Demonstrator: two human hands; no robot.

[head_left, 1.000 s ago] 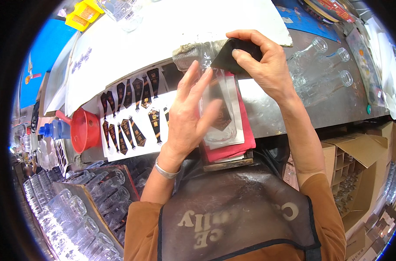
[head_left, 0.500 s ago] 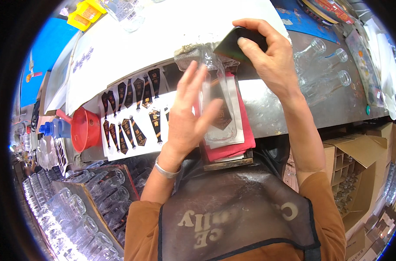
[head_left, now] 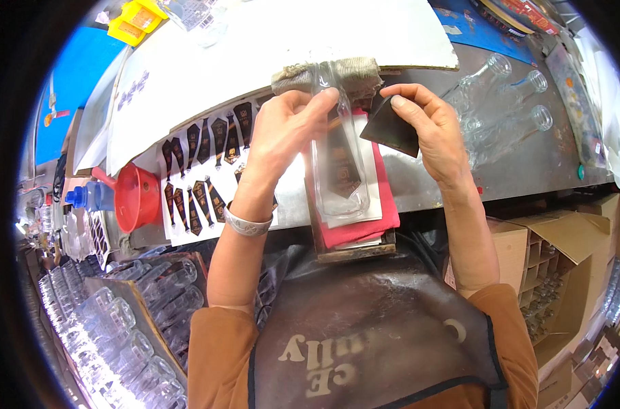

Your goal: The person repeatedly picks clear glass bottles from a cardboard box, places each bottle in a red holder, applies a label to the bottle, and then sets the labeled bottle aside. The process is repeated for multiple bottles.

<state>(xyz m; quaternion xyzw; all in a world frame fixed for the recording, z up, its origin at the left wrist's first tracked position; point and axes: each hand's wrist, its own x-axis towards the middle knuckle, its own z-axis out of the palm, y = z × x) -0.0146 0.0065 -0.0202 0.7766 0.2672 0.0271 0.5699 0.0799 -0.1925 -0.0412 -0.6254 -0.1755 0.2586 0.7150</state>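
Note:
A clear glass bottle (head_left: 359, 204) lies on its back over white paper and a red cloth (head_left: 381, 184), its neck on a rolled rag (head_left: 359, 73). A dark tie-shaped decal (head_left: 342, 167) shows on or through the glass. My left hand (head_left: 293, 133) is at the bottle's neck, fingers bent and thumb pressed on it; the finger undersides are hidden. Right of the bottle, my right hand (head_left: 436, 133) pinches a thin dark flat scraper (head_left: 391, 129) between thumb and fingers, apart from the glass.
A sheet of tie-shaped decals (head_left: 201, 153) lies left, beside a red plastic dipper (head_left: 136, 198). Several clear bottles (head_left: 501, 129) lie on the metal table at right. Racked bottles (head_left: 119, 341) stand lower left. An open divided carton (head_left: 555, 273) sits lower right.
My left hand has gone from spread fingers to bent ones at the bottle's neck. My right hand has come nearer and lower with the scraper, whose face has tilted.

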